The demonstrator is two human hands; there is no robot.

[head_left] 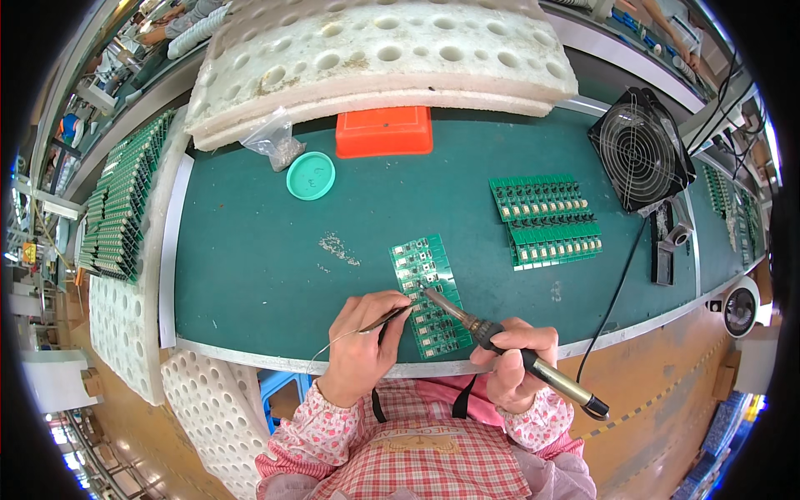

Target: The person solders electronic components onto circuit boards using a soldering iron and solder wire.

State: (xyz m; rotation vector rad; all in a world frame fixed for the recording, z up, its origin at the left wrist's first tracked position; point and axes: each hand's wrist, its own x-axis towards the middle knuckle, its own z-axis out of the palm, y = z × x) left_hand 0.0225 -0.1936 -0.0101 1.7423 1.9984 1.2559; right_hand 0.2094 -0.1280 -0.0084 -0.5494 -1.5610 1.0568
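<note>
In my right hand [523, 360] is a soldering iron [485, 330], its tip reaching down and left to the middle of a green circuit board panel [454, 329]. The panel lies near the table's front edge and carries rows of small white and black parts. My left hand [363, 337] is closed at the panel's left edge, pinching a thin dark tool that looks like tweezers [385, 320]. From that hand a fine silvery wire [321, 352] curves down toward the table edge. The fingers partly hide the points of the tweezers.
Stacked populated panels [546, 221] lie at right, near a black fan [637, 150] and an iron stand [667, 242]. Behind are a red bin [383, 132], teal lid [311, 176] and bag of small parts [279, 150]. Loose tiny parts [337, 248] lie mid-table. More boards [125, 204] stand left.
</note>
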